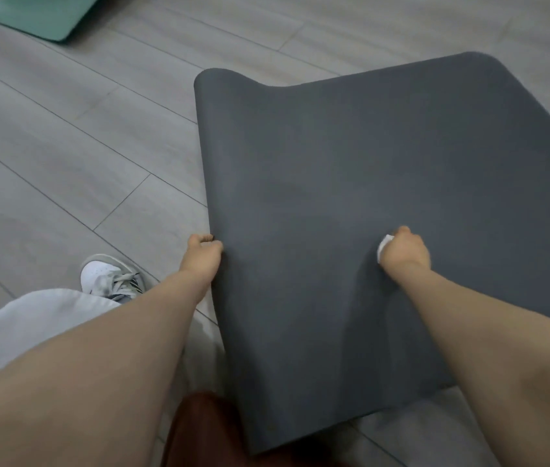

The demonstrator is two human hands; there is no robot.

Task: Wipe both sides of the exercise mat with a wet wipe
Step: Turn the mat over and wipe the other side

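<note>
Wiping my dark grey rubber exercise mat [368, 197].
My left hand [202, 256] pinches its left edge; my right hand [405, 249] clutches a mostly hidden crumpled white wet wipe [383, 248] at frame centre.

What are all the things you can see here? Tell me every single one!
exercise mat: one, dark grey, spread over the floor at centre and right, far end curled up
wet wipe: one, white, bunched in the right hand, against the mat
floor: grey wood-look planks, all around
teal thing: one, top left corner, only partly in view
brown thing: one, bottom centre, unclear what it is
shoe: one, white and grey, left of the mat
trouser leg: one, pale, lower left
left hand: grips the mat's left edge
right hand: holds the wipe on the mat
</note>
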